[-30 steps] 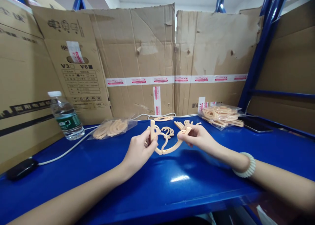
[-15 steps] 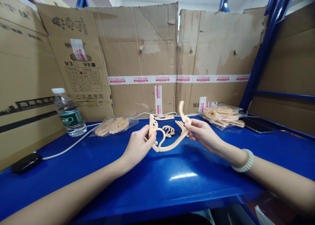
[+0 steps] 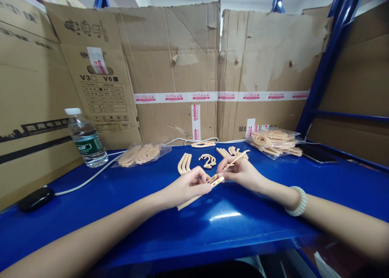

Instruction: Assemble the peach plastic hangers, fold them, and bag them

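Observation:
A peach-coloured plastic folding clothes hanger [image 3: 217, 182] is held above the table between my two hands, turned nearly edge-on so slots show along its near side. My left hand [image 3: 190, 185] pinches it from the left; one end sticks out below that hand. My right hand [image 3: 243, 173] grips it from the right, fingers closed near its middle, with a thin end pointing up past the knuckles. Behind the hands lie loose hanger pieces: curved arms [image 3: 184, 163] at left, hooks [image 3: 208, 160] in the middle, and more pieces [image 3: 223, 152] partly behind my right hand.
A bag of hanger pieces [image 3: 142, 154] lies at left, another bag [image 3: 273, 142] at right beside a phone [image 3: 319, 154]. A water bottle [image 3: 88, 142] and a black mouse-like device [image 3: 36, 198] with a white cable stand left. Cardboard [image 3: 176, 67] walls the back of the blue table [image 3: 146, 233].
The hanger has gone from spread and facing me to edge-on and lower. My hands have come closer together, uncovering the curved arms behind the left hand.

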A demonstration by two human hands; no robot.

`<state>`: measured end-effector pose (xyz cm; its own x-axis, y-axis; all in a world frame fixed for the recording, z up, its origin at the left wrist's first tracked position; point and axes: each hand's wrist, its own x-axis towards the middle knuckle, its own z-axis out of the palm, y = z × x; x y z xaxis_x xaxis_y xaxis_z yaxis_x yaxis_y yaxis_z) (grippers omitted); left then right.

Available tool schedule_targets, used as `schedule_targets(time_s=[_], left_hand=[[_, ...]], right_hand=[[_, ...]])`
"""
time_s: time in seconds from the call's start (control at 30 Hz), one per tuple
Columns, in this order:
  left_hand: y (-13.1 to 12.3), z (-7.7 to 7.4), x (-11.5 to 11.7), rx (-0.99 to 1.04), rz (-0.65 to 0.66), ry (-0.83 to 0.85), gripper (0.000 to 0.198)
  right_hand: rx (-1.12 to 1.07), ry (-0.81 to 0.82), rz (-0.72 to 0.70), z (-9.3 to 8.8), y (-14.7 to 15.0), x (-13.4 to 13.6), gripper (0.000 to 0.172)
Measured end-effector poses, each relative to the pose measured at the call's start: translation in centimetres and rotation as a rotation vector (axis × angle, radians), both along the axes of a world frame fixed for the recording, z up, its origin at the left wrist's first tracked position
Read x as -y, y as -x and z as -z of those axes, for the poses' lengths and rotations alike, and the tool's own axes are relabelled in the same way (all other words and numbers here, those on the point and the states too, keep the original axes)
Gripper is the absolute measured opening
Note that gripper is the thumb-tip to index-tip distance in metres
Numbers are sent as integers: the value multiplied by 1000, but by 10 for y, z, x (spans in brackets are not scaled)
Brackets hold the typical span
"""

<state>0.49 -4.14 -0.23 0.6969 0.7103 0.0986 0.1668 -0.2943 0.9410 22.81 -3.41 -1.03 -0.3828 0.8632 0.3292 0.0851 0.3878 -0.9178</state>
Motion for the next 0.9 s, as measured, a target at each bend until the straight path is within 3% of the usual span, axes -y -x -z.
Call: schedule_targets(time_s=[0.17,0.37,0.63,0.9], left_hand=[[-4,9,-4,-3,-94,-15,33],[-6,13,-4,-73,-112,-78,25],[-3,3,4,-272,-50,-457,32],[-3,3,5,-369,-48,-635,37]], right_hand=[[150,-253,-11,1,-1,1,25],[271,-546,-89,-1,-3,4,22],[371,-725,-106,-4,-3,10,24],[673,-1122,-85,-8,-7,14,33]])
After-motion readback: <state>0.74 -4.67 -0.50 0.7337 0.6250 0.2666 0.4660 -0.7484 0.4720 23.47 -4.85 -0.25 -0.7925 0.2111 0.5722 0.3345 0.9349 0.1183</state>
